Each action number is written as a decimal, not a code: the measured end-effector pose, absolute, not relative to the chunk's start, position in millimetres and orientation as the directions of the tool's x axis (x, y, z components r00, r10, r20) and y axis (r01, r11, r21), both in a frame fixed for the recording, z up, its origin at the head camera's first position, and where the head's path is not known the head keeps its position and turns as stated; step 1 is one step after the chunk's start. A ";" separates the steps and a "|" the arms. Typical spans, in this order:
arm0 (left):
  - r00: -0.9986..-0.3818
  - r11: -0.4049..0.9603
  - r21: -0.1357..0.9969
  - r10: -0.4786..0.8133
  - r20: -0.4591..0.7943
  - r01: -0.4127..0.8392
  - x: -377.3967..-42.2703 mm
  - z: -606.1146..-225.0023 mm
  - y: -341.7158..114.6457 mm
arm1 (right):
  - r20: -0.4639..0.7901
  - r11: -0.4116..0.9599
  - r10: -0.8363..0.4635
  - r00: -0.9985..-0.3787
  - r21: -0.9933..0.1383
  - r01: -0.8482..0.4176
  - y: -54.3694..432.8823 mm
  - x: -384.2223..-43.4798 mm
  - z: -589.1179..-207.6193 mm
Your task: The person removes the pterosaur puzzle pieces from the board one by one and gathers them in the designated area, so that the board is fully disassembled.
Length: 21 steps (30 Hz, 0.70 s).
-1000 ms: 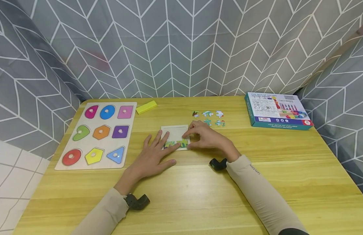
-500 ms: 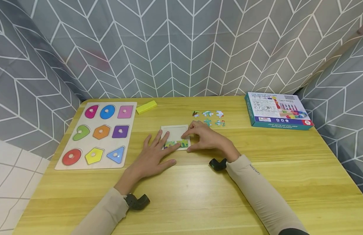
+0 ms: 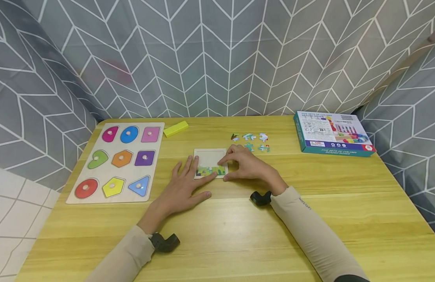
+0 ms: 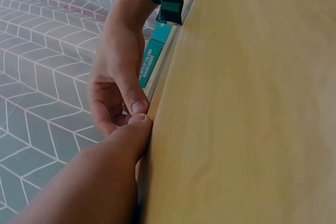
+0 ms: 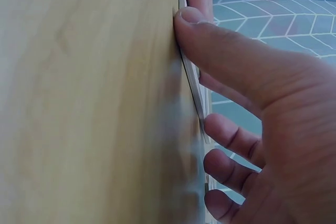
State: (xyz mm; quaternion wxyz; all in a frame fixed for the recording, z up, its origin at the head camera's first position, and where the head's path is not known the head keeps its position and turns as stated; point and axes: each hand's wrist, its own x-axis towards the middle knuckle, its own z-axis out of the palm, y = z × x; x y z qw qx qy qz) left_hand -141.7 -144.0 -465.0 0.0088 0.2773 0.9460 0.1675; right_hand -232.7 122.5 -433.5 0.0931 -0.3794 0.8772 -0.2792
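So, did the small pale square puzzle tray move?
Yes, a little: the small pale square puzzle tray has shifted away from the person, judged against the unmoved yellow rectangular block.

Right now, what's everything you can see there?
Puzzle tray: one, off-white, table centre
Fitted pieces: count unclear, mostly green, tray's near side
Loose pieces: five visible, multicoloured, beyond tray, rightward
Shape board: one, pale wood, table's left
Knobbed shapes: nine, various colours, in board
Block: one, yellow, by board's far right corner
Box: one, teal and white, table's far right
Table: one, yellowish wood, under these
Curtain: count unclear, grey with white lines, around table
Tiles: several, white, left of table
Wrist devices: two, black, one per wrist
Sleeves: two, beige, on arms
Left hand: one, at tray's left side
Right hand: one, at tray's right edge
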 end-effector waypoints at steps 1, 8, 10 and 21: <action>-0.847 0.792 0.319 0.526 0.074 0.520 -141.5 -465.0 -143.6 | 0.047 0.559 -0.715 -0.697 -0.561 -0.611 122.4 -232.6 -433.5; -0.855 0.806 0.306 0.514 0.064 0.507 -140.0 -466.2 -140.1 | 0.049 0.560 -0.709 -0.703 -0.566 -0.605 121.7 -231.9 -433.0; -0.857 0.809 0.301 0.511 0.064 0.505 -139.6 -466.3 -139.7 | 0.051 0.557 -0.710 -0.702 -0.568 -0.605 121.5 -231.5 -432.3; -0.884 0.843 0.286 0.466 0.037 0.456 -138.2 -463.8 -137.3 | 0.054 0.556 -0.710 -0.702 -0.570 -0.605 121.9 -231.4 -431.8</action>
